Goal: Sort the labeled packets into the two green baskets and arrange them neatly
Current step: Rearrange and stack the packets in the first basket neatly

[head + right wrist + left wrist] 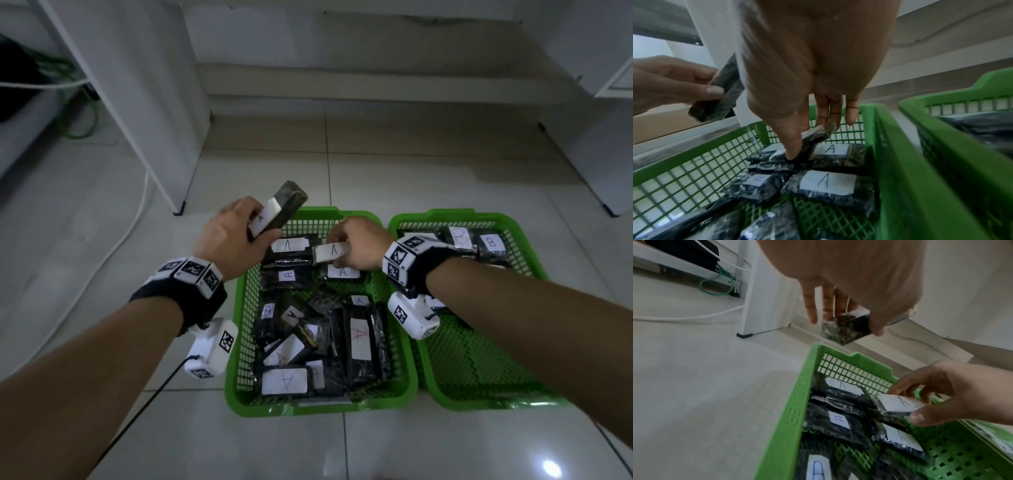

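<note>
At frame centre, the left hand (230, 236) grasps a dark packet (279, 212) labeled A, raised over the left basket (236, 342). The right hand (358, 243) pinches another A packet (330, 253) low in that basket's far end. B packets (479, 241) lie in the right basket (479, 359), upper right.

Two bare forearms, no sleeves. Each wrist wears a black band (191, 301) topped with white blocks printed with black square-pattern markers. Below each wrist hangs a white camera housing (212, 349), also marked; the second housing (412, 317) sits at 3 o'clock from it. A thin black cable (150, 394) trails toward 7 o'clock.
</note>
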